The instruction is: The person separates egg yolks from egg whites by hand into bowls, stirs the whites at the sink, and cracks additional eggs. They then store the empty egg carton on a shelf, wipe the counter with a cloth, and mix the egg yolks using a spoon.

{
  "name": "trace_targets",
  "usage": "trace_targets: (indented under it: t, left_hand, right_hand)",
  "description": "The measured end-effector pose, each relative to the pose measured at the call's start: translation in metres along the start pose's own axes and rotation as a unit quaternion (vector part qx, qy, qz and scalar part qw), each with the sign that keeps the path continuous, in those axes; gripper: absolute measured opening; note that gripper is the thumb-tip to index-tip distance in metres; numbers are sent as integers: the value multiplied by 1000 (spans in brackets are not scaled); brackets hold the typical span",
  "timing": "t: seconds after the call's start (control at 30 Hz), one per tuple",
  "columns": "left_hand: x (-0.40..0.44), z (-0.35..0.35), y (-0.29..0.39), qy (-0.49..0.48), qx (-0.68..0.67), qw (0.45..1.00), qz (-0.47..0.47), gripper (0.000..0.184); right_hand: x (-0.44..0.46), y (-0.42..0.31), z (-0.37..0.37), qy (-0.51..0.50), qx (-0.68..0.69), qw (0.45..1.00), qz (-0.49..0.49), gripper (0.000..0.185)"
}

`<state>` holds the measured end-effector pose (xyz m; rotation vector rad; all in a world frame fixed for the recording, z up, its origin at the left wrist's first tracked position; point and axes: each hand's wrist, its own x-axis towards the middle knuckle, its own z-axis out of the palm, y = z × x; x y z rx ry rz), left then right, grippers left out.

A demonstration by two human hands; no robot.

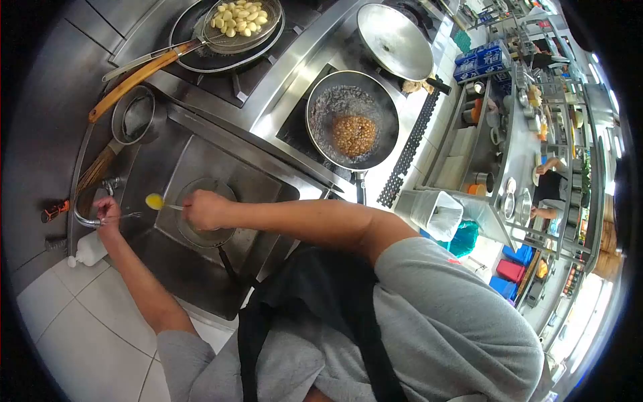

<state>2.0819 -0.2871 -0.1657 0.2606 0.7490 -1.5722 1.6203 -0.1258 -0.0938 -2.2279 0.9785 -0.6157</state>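
Observation:
My right hand (203,210) is closed round the thin handle of a spoon (155,201) with something yellow in its bowl. The spoon is above the sink (154,248). Beneath my right hand, a pan (213,187) with a dark handle lies in the sink, partly hidden by my hand and forearm. At the sink's left edge, my left hand (107,210) has its fingers curled at the spout of the curved metal faucet (82,218). A thin shiny streak, water or metal, extends from beside it. A white bottle (89,249) lies near my left wrist.
A dark pan (385,114) holds a brown, bubbling mass on the stove. Another pan (395,41) stands behind it. Upper left are a strainer (269,32) of pale pieces, a small pot (151,115) and a brush (98,166). A co-worker's arm (550,165) shows far right.

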Motion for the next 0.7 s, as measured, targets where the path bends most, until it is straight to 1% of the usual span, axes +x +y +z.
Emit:
trace_targets:
  t: [0.03, 0.07, 0.1, 0.13, 0.17, 0.2, 0.23, 0.27, 0.3, 0.37, 0.4, 0.43, 0.47, 0.5, 0.53, 0.57, 0.6, 0.63, 0.67, 0.7]
  left_hand:
    - [1, -6, 8, -43, 33, 998, -15, 18]
    - [-19, -13, -28, -38, 145, 986, 76, 15]
    - [-43, -18, -72, -9, 270, 948, 167, 14]
    - [-72, -20, -128, 41, 377, 892, 247, 15]
    - [-89, -33, -162, 89, 468, 837, 269, 20]
    - [-106, -46, -196, 143, 551, 772, 283, 30]
    - [-110, -67, -204, 70, 573, 780, 241, 37]
    - [-109, -94, -201, -3, 590, 782, 199, 45]
    - [-106, -112, -191, 4, 584, 784, 210, 45]
    - [-99, -129, -163, 27, 669, 705, 234, 43]
    - [-107, -116, -171, 63, 653, 719, 228, 42]
    - [-116, -101, -194, 103, 633, 731, 232, 40]
    - [-118, -97, -201, 84, 586, 776, 217, 37]
    - [-115, -103, -196, 45, 556, 795, 240, 35]
    - [-110, -114, -181, 43, 575, 778, 248, 36]
    - [-110, -111, -185, 3, 529, 812, 248, 38]
    - [-110, -108, -190, -37, 480, 842, 243, 40]
    - [-108, -115, -189, -115, 440, 864, 215, 49]
    - [-104, -120, -190, -92, 494, 834, 228, 60]
    - [-101, -127, -192, -68, 543, 803, 237, 72]
  right_hand:
    - [16, -6, -3, -47, 34, 995, 76, 27]
    - [29, -15, -8, -94, 70, 982, 151, 28]
    - [40, -25, -15, -98, 69, 982, 148, 28]
    - [52, -36, -21, -85, 143, 958, 232, 28]
    - [60, -42, -22, -70, 213, 922, 314, 29]
    - [69, -42, -12, -75, 214, 923, 311, 29]
    - [80, -41, 4, -71, 206, 927, 306, 29]
    - [87, -42, 16, -69, 199, 930, 300, 29]
    - [88, -45, 20, -82, 200, 931, 293, 29]
    - [86, -53, 20, -165, 104, 967, 166, 29]
    - [80, -51, 24, -155, 52, 982, 92, 28]
    - [75, -50, 26, -143, 9, 990, 5, 28]
    - [78, -56, 16, -216, -91, 972, -10, 30]
    - [75, -56, 14, -193, -38, 978, 66, 32]
    - [68, -32, 39, -94, 5, 995, 19, 29]
    - [65, -15, 44, 18, 0, 995, -93, 28]
    - [71, -18, 36, -74, 207, 972, 83, 29]
    - [77, -25, 19, -166, 382, 870, 264, 31]
    - [83, -33, 5, -219, 402, 824, 334, 36]
    - [86, -35, 10, -230, 398, 823, 332, 36]
